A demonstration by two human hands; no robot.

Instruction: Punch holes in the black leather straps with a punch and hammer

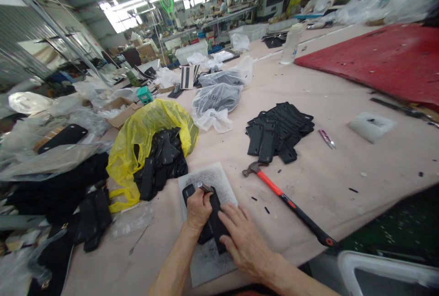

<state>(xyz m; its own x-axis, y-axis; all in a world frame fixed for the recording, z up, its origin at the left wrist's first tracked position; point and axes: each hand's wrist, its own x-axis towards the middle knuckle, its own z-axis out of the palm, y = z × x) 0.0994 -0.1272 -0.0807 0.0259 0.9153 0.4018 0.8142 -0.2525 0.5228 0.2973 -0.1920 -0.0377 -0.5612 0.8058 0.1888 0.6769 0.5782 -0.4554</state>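
My left hand (199, 209) is closed around a short metal punch (205, 187), held over a black strap piece (216, 225). Fingers spread, my right hand (242, 234) lies against the right edge of that piece. Another black piece (188, 192) shows beneath and to the left, partly hidden by my left hand. Both rest on a worn white cutting board (209, 271) with dark marks. To the right lies a claw hammer (281, 193) with a red and black handle, touched by neither hand.
A heap of black pieces (274, 129) lies beyond the hammer, beside pink thread snips (327, 139). On the left, a yellow plastic bag (120, 168) spills more black pieces. A white block (372, 127), a red sheet (384, 58) and a clear bottle (291, 44) are farther right.
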